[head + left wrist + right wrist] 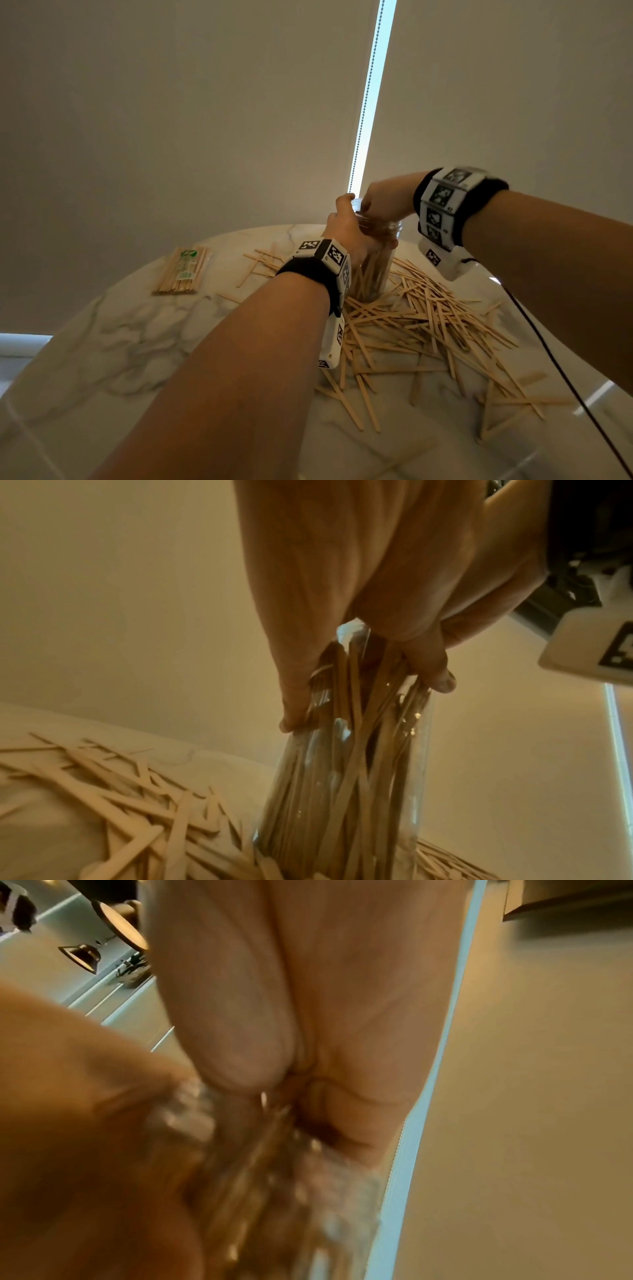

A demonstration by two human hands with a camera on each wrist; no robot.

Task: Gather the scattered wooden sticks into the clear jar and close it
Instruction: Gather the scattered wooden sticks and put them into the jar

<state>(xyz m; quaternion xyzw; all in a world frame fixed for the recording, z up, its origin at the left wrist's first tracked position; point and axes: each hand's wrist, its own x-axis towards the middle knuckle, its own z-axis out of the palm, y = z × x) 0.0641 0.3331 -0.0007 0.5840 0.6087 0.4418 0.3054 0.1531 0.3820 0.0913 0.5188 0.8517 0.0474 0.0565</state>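
A clear jar stands upright on the marble table, packed with wooden sticks. My left hand grips its upper part, thumb on one side and fingers on the other. My right hand is over the jar's mouth with its fingers curled down. In the blurred right wrist view its thumb and fingers pinch together on sticks at the mouth. Many loose sticks lie heaped around the jar's foot and toward me. No lid shows in any view.
A wrapped packet of sticks lies at the table's far left. A black cable trails from my right wrist across the table's right side. Blinds with a bead chain hang just behind the table's rounded far edge.
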